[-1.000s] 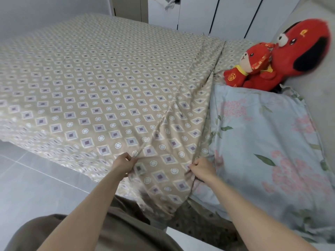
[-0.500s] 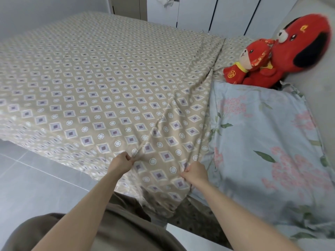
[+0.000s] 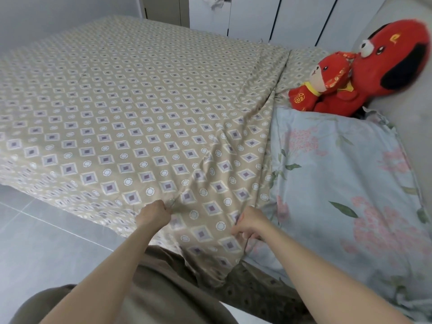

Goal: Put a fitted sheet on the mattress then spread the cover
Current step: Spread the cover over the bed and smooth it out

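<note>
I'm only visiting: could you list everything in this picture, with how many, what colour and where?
patterned cover: one, beige with grey diamonds and white circles, spread over most of the bed, near corner hanging off
pillow: one, pale blue with pink flowers, right of the cover
small plush toy: one, red, beyond the pillow
big plush toy: one, red and black, behind the small one
cupboard doors: several, white, far wall
floor: grey tiles, left of the bed
brown clothing: the person's, bottom edge
left hand: grips a fold near the cover's corner
right hand: pinches the cover's edge beside the pillow
</note>
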A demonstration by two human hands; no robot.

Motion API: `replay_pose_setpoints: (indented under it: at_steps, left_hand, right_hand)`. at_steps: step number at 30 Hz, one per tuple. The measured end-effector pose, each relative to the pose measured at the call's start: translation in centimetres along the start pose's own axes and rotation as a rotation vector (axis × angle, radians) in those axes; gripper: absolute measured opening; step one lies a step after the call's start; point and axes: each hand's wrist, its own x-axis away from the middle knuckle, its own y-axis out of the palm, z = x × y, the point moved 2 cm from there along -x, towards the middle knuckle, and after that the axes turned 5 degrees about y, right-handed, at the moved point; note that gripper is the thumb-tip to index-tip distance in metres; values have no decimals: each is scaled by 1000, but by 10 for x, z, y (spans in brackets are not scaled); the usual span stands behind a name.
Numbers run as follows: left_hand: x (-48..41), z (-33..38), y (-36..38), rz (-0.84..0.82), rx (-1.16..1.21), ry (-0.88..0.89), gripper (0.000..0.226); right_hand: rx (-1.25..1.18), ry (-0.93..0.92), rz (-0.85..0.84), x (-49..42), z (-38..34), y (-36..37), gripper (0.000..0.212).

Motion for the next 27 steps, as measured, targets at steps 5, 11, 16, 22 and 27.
replay_pose_setpoints:
  at_steps: [5, 11, 16, 22, 27]
  left_hand:
    - [-52, 42, -31, 10, -15, 99, 39]
    - [-121, 102, -24, -81, 366, 94, 32]
    - [-165, 141, -22, -38, 687, 77, 21]
    - [-190, 146, -35, 157, 525, 55, 24]
    - [-196, 125, -31, 160, 561, -45, 26]
  right_hand:
    - [-43, -67, 301, -35, -26, -39, 14]
    - [-133, -98, 470, -97, -51, -78, 38]
    - [-260, 105, 451, -139, -55, -95, 58]
    - [-1, 148, 498, -156, -46, -97, 33]
    - [30, 172, 519, -154, -48, -92, 35]
